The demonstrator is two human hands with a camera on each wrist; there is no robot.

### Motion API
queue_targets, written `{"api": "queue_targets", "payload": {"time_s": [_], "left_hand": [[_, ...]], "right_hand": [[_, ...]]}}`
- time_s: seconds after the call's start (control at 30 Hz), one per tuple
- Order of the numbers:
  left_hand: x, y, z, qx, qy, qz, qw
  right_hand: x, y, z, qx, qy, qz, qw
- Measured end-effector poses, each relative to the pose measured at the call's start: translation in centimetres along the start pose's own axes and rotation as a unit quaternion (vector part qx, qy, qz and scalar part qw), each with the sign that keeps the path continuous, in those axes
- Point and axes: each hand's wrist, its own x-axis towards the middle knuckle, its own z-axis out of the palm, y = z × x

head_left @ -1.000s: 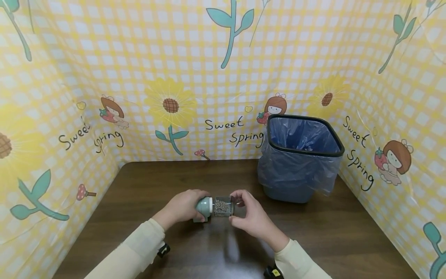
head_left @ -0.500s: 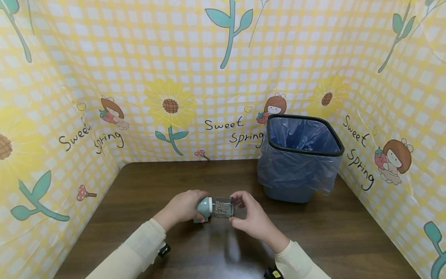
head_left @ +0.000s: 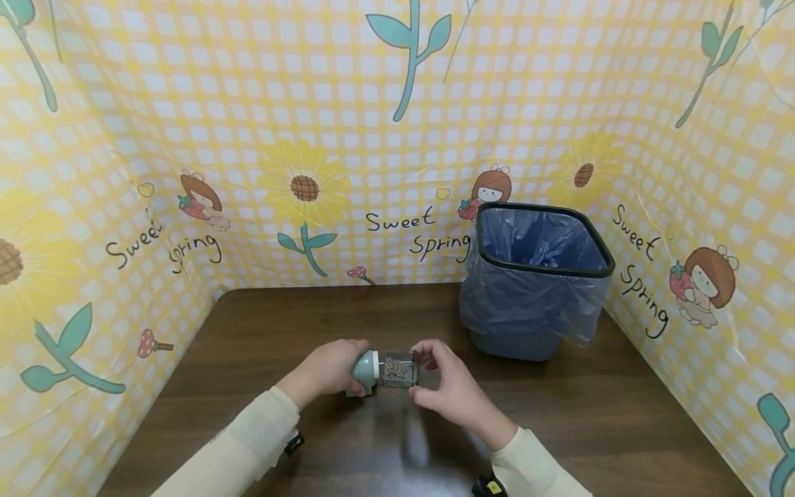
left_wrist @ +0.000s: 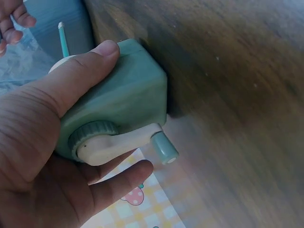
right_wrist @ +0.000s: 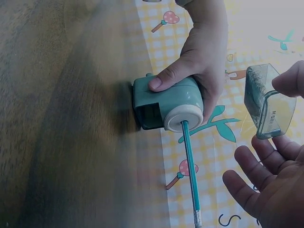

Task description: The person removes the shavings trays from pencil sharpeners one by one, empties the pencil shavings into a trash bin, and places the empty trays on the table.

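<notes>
My left hand (head_left: 332,368) grips a green crank pencil sharpener (left_wrist: 142,80), thumb on top in the left wrist view. Its white crank arm (left_wrist: 118,142) faces the left wrist camera. A teal pencil (right_wrist: 191,166) sticks out of the round white front. Beside that front, the drawer slot (right_wrist: 152,115) stands vacant. To the right, my right hand (head_left: 456,386) pinches the clear shavings drawer (right_wrist: 269,102) between thumb and fingers. Pencil shavings (head_left: 395,368) lie inside the drawer, which is apart from the sharpener. The pencil is hidden in the head view.
A bin (head_left: 518,338) with a black rim and a clear plastic liner stands at the back right of the brown wooden table (head_left: 298,310). Yellow checked cloth (head_left: 397,159) walls enclose the back and sides.
Both hands stay nearly in place. The shavings drawer has shifted very slightly right, a little farther from the sharpener.
</notes>
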Motion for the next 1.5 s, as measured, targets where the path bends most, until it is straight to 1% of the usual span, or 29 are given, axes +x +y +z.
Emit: {"api": "queue_targets", "payload": {"time_s": [0.1,0.2,0.33,0.47,0.77,1.0,1.3,1.5], "left_hand": [[0.1,0.1,0.1,0.004,0.006,0.008,0.9999],[0.3,0.2,0.3,0.025,0.017,0.017,0.9994],[0.4,0.2,0.7,0.046,0.033,0.027,0.9980],[0.4,0.2,0.8,0.040,0.042,0.031,0.9978],[0.0,0.0,0.8,0.034,0.040,0.028,0.9982],[-0.1,-0.2,1.0,0.030,0.035,0.024,0.9987],[-0.1,0.0,0.9,0.035,0.032,0.029,0.9984],[-0.2,0.1,0.9,0.034,0.031,0.032,0.9984]], "right_hand": [[0.1,0.0,-0.1,-0.004,0.004,-0.010,0.9999],[0.2,0.0,-0.2,-0.005,0.006,-0.017,0.9998],[0.4,0.0,-0.4,-0.002,0.008,-0.014,0.9999],[0.4,0.1,-0.6,-0.004,0.003,-0.004,1.0000],[0.4,0.0,-0.5,-0.002,0.000,-0.001,1.0000],[0.4,-0.3,-0.7,-0.013,0.005,-0.013,0.9998],[0.3,-0.2,-1.2,-0.010,0.006,-0.007,0.9999],[0.6,-0.2,-1.5,-0.012,0.002,-0.010,0.9999]]}}
